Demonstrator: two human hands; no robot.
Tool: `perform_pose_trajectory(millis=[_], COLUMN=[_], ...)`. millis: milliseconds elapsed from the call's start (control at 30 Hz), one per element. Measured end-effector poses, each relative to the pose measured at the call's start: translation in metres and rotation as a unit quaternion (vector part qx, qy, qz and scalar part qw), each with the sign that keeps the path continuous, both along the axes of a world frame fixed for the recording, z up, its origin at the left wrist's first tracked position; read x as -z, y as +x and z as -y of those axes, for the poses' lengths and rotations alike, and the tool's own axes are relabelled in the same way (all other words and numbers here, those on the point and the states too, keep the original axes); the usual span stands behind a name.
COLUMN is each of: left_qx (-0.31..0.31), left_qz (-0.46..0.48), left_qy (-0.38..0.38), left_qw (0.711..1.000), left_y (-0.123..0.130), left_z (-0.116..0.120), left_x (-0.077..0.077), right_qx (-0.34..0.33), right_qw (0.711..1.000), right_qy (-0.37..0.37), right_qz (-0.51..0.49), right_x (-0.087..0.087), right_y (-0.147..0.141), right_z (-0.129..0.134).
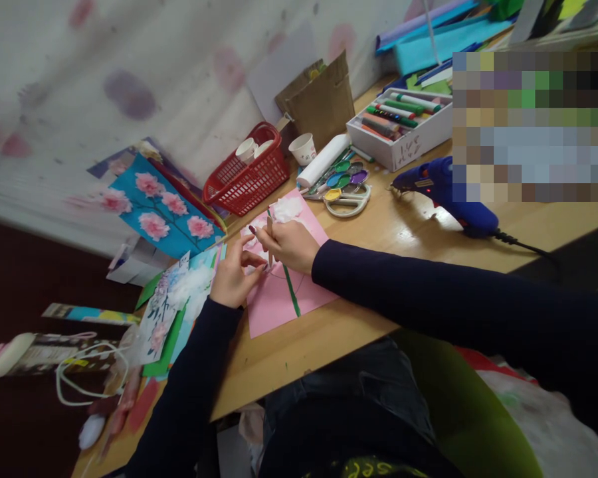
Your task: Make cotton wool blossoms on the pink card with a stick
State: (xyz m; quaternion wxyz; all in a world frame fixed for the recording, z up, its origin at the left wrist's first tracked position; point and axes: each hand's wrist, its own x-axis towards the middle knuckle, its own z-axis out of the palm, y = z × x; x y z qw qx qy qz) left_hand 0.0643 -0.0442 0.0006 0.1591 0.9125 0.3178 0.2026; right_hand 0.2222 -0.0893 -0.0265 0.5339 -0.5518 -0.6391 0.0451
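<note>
A sheet of pink paper (269,312) lies at the table's front edge, with a green painted stripe (290,291) and a thin pencil curve on it. White cotton fluff (287,210) covers parts of its upper area. My right hand (292,242) grips a thin light-brown wooden stick (270,232), held upright with its lower end over the fluff. Beside it, my left hand (235,271) is at the paper's left side, thumb and fingers curled together in a pinch. Whatever is between those fingertips is too small to make out.
A blue glue gun (446,192) with a cord lies to the right. Beyond the paper are a scissors handle (349,201), paint pots (343,174), a red basket (249,174), a paper cup (303,149) and a marker box (403,126). A blue flower picture (167,209) stands at left.
</note>
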Motion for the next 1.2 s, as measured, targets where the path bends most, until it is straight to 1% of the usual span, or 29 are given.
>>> perform_pose_trajectory(millis=[167,333,500,600,767,900,967,1033,1100,1200], left_qx=[0.005,-0.003,0.006,0.019,0.027,0.029,0.016,0.001,-0.009,-0.014], left_qz=[0.005,0.029,0.034,0.031,0.035,0.033,0.034,0.033,0.027,0.023], left_qy=[-0.011,-0.016,-0.042,-0.051,-0.038,-0.001,0.027,0.044,0.046,0.034], left_qw=[1.000,0.999,0.999,0.998,0.998,0.999,0.999,0.998,0.999,0.999], left_y=[0.002,0.001,0.000,0.001,0.000,-0.006,-0.011,-0.018,-0.026,-0.036], left_z=[-0.002,-0.005,-0.006,-0.006,-0.003,0.001,0.003,0.004,0.003,-0.001], left_x=[0.002,0.007,0.009,0.010,0.008,-0.001,-0.005,-0.008,-0.007,0.000], right_qx=[0.012,0.013,0.012,-0.004,-0.034,-0.032,-0.018,-0.009,-0.009,-0.006], right_qw=[0.999,0.998,0.995,0.993,0.990,0.992,0.993,0.996,0.997,0.993], right_qy=[-0.002,-0.008,-0.004,0.001,-0.010,-0.035,-0.051,-0.070,-0.082,-0.084], right_qz=[0.034,0.061,0.100,0.119,0.137,0.117,0.100,0.062,0.002,-0.089], right_x=[0.000,0.000,0.001,0.002,0.006,0.004,0.001,0.000,0.000,0.004], right_y=[0.000,0.000,-0.001,0.000,0.001,-0.001,-0.002,-0.003,-0.003,-0.002], right_z=[0.000,0.001,0.002,0.001,-0.001,-0.004,-0.003,-0.003,-0.002,-0.002])
